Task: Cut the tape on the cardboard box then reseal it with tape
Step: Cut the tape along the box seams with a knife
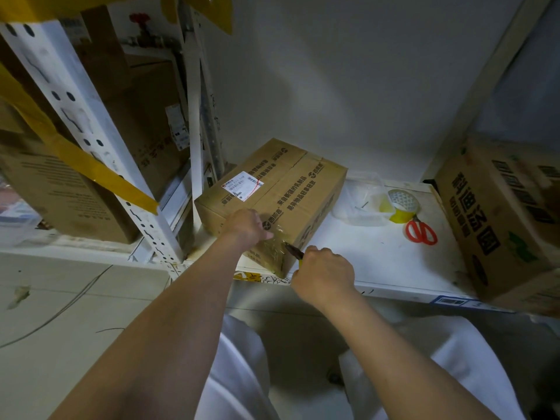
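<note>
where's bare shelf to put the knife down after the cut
Bare white shelf lies between the cardboard box and the red scissors. Crowded behind: plastic bag and tape roll; a large box blocks the right.

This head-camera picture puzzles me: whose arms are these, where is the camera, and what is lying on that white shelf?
No machine here: a person wears the camera on the head, looking down at their own arms. The left hand steadies a taped brown cardboard box on the white shelf. The right hand grips a yellow-handled cutter, its blade at the box's taped end. Further right lie a yellow tape roll, red-handled scissors and a clear plastic bag.
</note>
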Demonstrator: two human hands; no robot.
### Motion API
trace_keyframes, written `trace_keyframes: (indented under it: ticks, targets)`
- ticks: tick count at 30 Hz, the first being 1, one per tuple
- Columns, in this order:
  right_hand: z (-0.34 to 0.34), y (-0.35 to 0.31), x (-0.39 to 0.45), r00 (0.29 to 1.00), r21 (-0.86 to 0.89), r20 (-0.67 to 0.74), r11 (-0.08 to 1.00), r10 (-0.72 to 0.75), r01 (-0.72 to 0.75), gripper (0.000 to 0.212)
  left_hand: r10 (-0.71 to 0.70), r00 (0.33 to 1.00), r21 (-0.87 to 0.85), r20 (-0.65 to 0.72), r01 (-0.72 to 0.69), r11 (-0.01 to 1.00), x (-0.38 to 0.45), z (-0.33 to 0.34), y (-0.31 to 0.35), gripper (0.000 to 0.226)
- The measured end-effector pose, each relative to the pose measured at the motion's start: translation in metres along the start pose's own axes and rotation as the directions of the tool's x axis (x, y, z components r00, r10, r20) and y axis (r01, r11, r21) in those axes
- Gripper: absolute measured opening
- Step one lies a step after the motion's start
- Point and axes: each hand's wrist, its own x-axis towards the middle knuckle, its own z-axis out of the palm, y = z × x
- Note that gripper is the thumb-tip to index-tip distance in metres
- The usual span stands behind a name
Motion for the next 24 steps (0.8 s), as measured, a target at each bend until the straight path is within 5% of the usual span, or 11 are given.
trace_keyframes:
  ticks: [8, 12, 15, 19, 24]
  targets:
    - [-0.005, -0.009, 0.001, 0.996, -0.045, 0.075, 0.998, 0.052, -0.049, 0.036, -0.012, 1.000, 0.070, 0.015, 0.010, 0.997, 0.011, 0.003, -0.001, 0.028]
    - [-0.005, -0.001, 0.002, 0.995, -0.029, 0.076, 0.998, 0.058, -0.056, 0.033, 0.005, 0.981, 0.372, -0.193, 0.069, 0.926, 0.018, -0.005, -0.011, 0.078]
    - [-0.007, 0.006, 0.005, 0.994, -0.014, 0.092, 0.999, 0.053, -0.052, 0.033, -0.103, 0.958, 0.286, -0.267, 0.181, 0.941, 0.026, -0.023, -0.035, 0.094]
    - [-0.005, 0.008, 0.015, 0.982, 0.306, 0.151, 0.939, 0.114, -0.157, 0.033, -0.175, 0.980, 0.226, -0.095, 0.192, 0.955, 0.045, -0.039, -0.055, 0.098]
    - [0.007, -0.006, 0.026, 0.981, 0.753, 0.159, 0.629, 0.110, -0.193, 0.028, -0.200, 0.975, 0.122, -0.095, 0.210, 0.970, 0.042, -0.037, -0.050, 0.097]
